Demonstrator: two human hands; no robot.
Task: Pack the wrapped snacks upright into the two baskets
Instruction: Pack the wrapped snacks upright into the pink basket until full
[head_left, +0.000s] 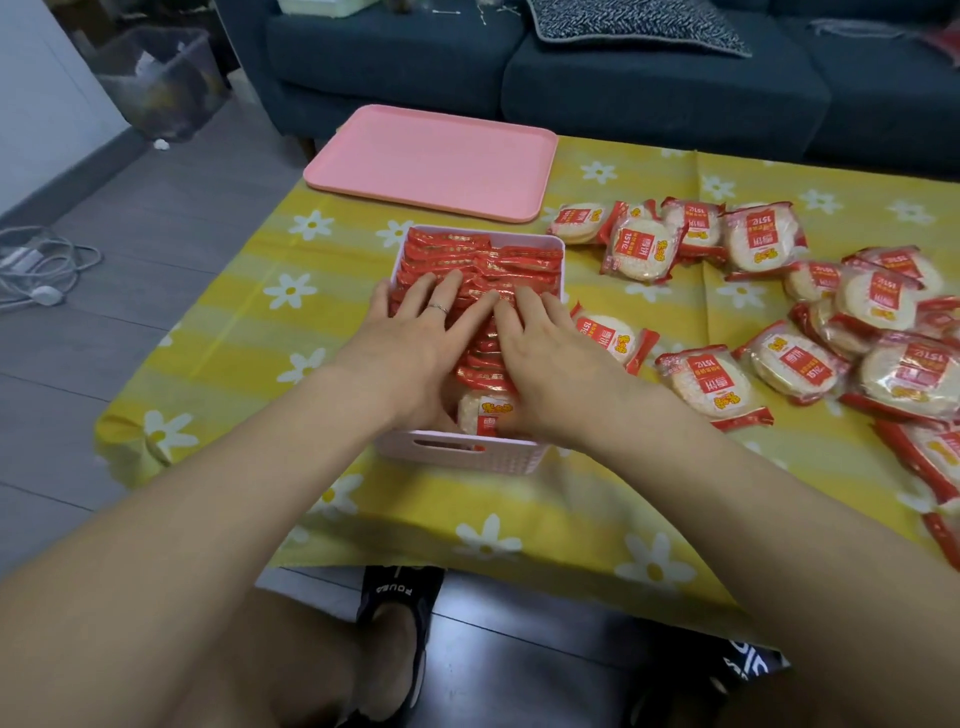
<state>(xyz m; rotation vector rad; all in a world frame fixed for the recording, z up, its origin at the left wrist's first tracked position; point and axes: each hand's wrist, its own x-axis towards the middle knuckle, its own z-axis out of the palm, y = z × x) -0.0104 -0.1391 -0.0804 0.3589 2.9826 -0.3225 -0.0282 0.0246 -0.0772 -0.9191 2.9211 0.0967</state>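
The left hand (410, 332) and right hand (545, 353) lay flat, fingers spread, pressing upright snacks (483, 270) inside the pink basket (457, 452); loose packs (711, 384) littered the table (545, 519) rightward. Light, crinkly, probably brittle; best pinched by sealed edges.

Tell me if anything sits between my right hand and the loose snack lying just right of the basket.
Nothing visible does. The right hand rests on the upright packs in the basket, and the nearest loose snack lies flat on the tablecloth right beside that hand, with only the basket's right wall between them.
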